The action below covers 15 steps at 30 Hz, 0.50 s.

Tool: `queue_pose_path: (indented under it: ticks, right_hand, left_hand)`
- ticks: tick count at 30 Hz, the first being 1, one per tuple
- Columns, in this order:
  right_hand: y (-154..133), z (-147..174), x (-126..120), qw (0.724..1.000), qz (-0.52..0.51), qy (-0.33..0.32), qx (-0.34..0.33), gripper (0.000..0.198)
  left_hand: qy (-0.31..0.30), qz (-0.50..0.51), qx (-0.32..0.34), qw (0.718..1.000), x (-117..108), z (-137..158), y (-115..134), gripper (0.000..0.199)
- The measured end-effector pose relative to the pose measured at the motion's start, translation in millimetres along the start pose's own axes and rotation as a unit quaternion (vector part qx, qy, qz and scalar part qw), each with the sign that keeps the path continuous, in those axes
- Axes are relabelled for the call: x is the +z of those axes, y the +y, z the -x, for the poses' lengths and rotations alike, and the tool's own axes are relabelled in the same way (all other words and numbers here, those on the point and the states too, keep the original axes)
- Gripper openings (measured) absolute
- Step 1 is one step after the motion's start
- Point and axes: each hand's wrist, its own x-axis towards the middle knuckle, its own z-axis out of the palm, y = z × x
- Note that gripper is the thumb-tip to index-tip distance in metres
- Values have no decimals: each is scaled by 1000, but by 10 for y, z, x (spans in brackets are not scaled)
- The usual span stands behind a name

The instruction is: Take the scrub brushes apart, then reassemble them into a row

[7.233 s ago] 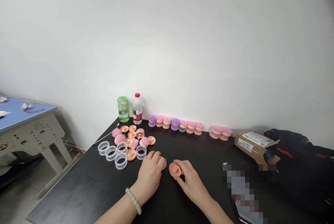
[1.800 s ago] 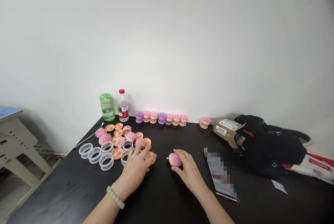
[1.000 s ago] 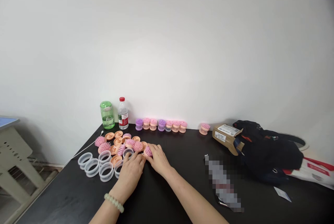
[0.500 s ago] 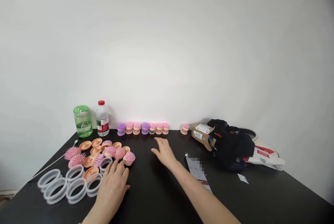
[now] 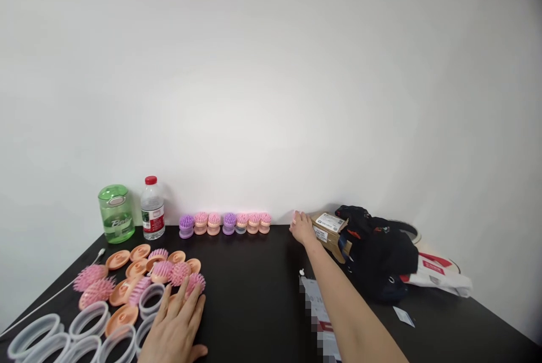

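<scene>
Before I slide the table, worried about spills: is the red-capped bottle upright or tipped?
Upright: the red-capped bottle stands on its base, red cap on top.

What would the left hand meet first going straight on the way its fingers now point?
For the left hand, probably the pink-bristled scalp brush at its fingers; depth is unclear, so they may already touch it.

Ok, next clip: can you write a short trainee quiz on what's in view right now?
1. Which hand is nearer the cardboard box? A) left B) right
2. True or false: the red-capped bottle stands to the right of the green lidded container.
3. How many purple bristle brushes stand in the row along the white wall?

Key: 1 B, the right hand; 2 true; 3 two.
</scene>
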Motion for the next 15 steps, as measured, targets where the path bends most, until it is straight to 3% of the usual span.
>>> queue_pose_path:
  ticks: [5, 8, 11, 15]
  right_hand:
    - [-107, 43, -135, 999, -6, -37, 6, 34]
    - [-281, 227, -267, 996, -36, -75, -13, 33]
    - [-518, 609, -409, 988, -90, -107, -70, 32]
    - [-850, 1420, -565, 954, -187, -140, -187, 39]
  left_hand:
    - [16, -46, -32, 998, -10, -5, -37, 60]
    - [31, -37, -5, 999, -22, 0, -93, 57]
    - [71, 6, 33, 997, -72, 6, -96, 56]
    - [162, 104, 73, 978, -149, 30, 63, 55]
